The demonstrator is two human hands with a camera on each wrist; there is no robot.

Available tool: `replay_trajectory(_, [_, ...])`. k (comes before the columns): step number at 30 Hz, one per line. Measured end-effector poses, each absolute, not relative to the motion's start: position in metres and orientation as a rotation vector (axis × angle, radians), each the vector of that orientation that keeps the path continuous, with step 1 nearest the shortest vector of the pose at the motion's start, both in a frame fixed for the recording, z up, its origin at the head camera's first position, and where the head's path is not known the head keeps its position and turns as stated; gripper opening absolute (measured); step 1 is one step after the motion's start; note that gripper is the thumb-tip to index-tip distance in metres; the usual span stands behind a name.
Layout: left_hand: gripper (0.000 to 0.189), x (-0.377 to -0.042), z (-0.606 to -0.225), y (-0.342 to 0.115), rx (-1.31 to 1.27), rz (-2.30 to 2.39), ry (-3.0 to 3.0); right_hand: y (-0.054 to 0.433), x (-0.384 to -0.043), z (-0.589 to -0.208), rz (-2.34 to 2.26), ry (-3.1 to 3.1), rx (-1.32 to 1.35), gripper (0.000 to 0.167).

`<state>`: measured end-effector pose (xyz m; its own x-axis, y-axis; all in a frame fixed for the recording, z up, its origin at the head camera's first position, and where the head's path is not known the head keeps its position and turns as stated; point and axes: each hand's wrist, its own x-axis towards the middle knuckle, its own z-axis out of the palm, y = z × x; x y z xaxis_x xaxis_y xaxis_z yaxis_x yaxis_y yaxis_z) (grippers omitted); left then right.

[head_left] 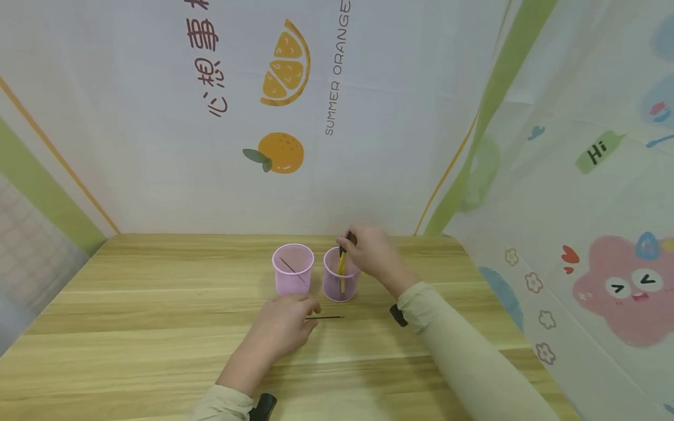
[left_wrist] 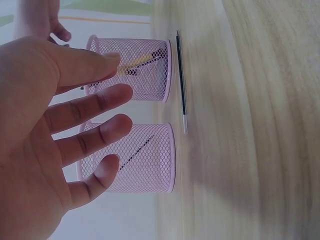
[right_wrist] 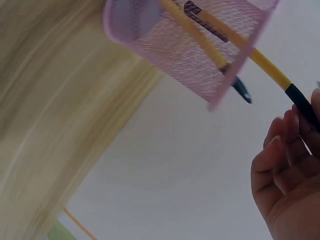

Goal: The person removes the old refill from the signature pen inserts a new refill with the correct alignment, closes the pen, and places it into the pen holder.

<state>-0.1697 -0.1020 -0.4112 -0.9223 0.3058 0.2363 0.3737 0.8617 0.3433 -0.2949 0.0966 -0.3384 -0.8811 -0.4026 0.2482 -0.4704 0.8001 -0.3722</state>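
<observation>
At the right pink mesh pen cup (head_left: 330,287), my right hand (head_left: 376,252) pinches the dark end of a yellow pen (right_wrist: 272,68), whose lower part is inside the cup. Another yellow pen with a dark tip (right_wrist: 207,46) leans in that cup. My left hand (head_left: 281,326) hovers over the table with fingers spread and slightly bent, holding nothing. A thin pen refill (left_wrist: 181,80), dark with a pale end, lies on the table in front of the cups, just beyond the left fingers. Inside the left pink mesh cup (head_left: 286,285) leans a thin dark stick, perhaps another refill (left_wrist: 136,153).
The two cups stand side by side on a wood-grain table (head_left: 158,327), near its back edge. A white printed cloth (head_left: 379,146) hangs behind, and another patterned cloth (head_left: 568,222) hangs along the right side.
</observation>
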Motion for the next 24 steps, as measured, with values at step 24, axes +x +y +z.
replay_trajectory(24, [0.013,-0.168,-0.411,-0.103,-0.549,-0.592,-2.826,0.078,-0.324,-0.353,0.652,-3.067,0.665,0.041])
